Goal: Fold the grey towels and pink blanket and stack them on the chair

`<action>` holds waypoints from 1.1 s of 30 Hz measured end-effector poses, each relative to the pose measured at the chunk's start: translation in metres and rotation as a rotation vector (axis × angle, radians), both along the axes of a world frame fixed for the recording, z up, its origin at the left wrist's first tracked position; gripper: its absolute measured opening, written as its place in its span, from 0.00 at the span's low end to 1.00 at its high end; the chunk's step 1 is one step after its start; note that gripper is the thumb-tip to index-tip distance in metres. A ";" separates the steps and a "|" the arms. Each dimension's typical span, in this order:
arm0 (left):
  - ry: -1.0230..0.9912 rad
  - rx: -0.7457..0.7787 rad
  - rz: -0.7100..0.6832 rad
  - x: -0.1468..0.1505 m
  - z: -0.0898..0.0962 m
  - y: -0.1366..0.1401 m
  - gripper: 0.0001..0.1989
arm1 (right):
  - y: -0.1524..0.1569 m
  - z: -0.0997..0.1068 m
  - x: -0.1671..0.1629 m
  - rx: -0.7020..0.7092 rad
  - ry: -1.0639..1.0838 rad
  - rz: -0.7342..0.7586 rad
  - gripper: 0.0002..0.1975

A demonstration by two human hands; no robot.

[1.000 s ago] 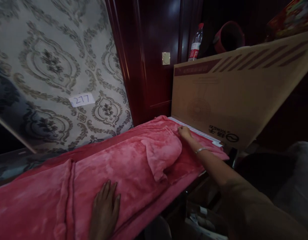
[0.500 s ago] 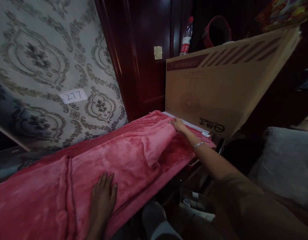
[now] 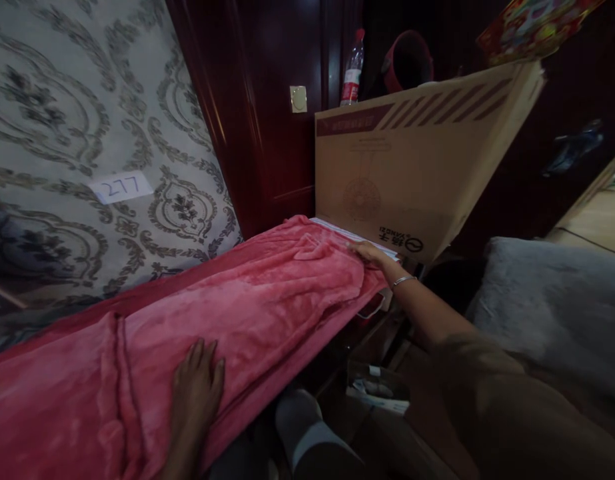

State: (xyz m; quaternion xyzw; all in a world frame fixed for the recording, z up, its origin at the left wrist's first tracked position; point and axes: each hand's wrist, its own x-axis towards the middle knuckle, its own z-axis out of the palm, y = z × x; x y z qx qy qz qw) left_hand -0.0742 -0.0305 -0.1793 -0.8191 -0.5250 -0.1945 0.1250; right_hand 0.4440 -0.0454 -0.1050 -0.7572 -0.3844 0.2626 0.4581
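A pink plush blanket (image 3: 247, 300) is spread lengthwise in folded layers, with a raised crosswise fold on its left part. My left hand (image 3: 197, 387) lies on it near the front edge, palm down and fingers stretched out. At the far right end, my right hand (image 3: 371, 255) rests on top of the blanket beside a white striped cloth edge (image 3: 337, 230). Its fingers look extended over the fabric, though their tips are partly hard to make out. A bracelet (image 3: 404, 280) circles my right wrist.
A large cardboard box (image 3: 412, 160) stands behind the blanket's far end, with a plastic bottle (image 3: 352, 70) above it. Patterned wallpaper (image 3: 182, 200) borders the left. A grey cushion-like thing (image 3: 552, 307) lies right; a small open box (image 3: 377, 387) sits below, near my foot (image 3: 300, 420).
The lifted blanket flap has come down and lies flat at the far end. My right hand has gone from pinching it to resting on it. The view has shifted slightly right.
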 end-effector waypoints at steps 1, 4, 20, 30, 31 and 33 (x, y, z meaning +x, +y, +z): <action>0.001 0.001 0.000 0.000 0.000 0.001 0.28 | -0.008 -0.001 0.002 -0.011 0.018 0.024 0.17; 0.005 0.011 -0.007 0.000 0.000 0.003 0.28 | -0.023 0.000 0.004 -0.008 0.028 0.076 0.17; 0.056 0.051 -0.020 0.002 0.003 0.005 0.30 | -0.054 -0.013 0.009 -0.095 -0.175 -0.059 0.09; 0.067 0.025 -0.017 0.001 0.003 0.007 0.31 | -0.011 0.031 -0.001 0.214 -0.086 0.008 0.12; 0.068 0.023 -0.012 0.002 0.004 0.006 0.30 | -0.004 0.037 0.000 0.240 -0.079 0.009 0.13; 0.068 0.022 0.002 0.002 0.005 0.005 0.30 | 0.000 0.038 0.001 0.218 -0.073 -0.003 0.13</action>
